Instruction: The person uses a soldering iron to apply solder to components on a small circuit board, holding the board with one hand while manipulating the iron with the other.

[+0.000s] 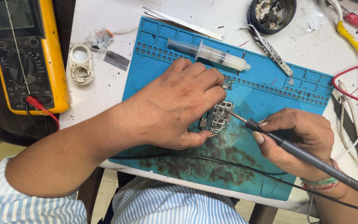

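Right hand point(299, 139) clamped on dark soldering iron point(303, 153), tip touching small green circuit board point(217, 117) mid-frame on blue silicone mat point(266, 99), left hand point(179, 108) pinning board with closed fingers, clear plastic syringe point(210, 53) beyond, yellow multimeter point(25, 54) upper left on white bench point(104, 25).

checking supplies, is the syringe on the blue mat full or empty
Partly full: the syringe lies flat on the blue mat, plunger drawn partway out, with pale contents in its barrel.

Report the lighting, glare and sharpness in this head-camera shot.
Head view: light is even and bright, the white table nearly washed out; soft shadow lies under the left hand; mild glare on the syringe; the circuit board, right hand and soldering iron are sharp; no motion blur shows.
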